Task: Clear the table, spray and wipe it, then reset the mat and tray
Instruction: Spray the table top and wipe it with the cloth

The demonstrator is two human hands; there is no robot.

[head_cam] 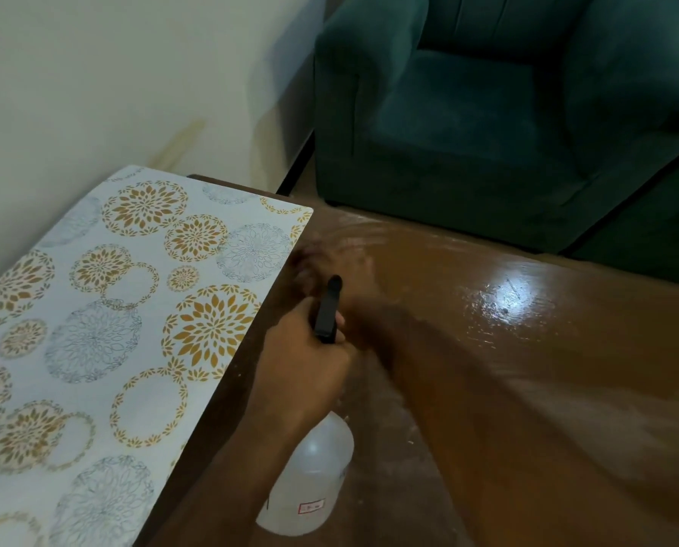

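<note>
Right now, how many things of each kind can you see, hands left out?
Mats: 1
Spray bottles: 1
Tables: 1
Armchairs: 1
Total: 4

- A dark brown wooden table point(227, 408) fills the lower left, with one corner near the pale wall.
- A mat point(105, 317) lies flat on the table, covering most of its top; it is white with gold and grey floral circles, and a narrow strip of bare wood shows along its right edge.
- The glossy brown floor point(566, 349) spreads to the right of the table, with a bright glare patch on it.
- A green armchair point(488, 112) stands on the floor beyond the table.
</note>
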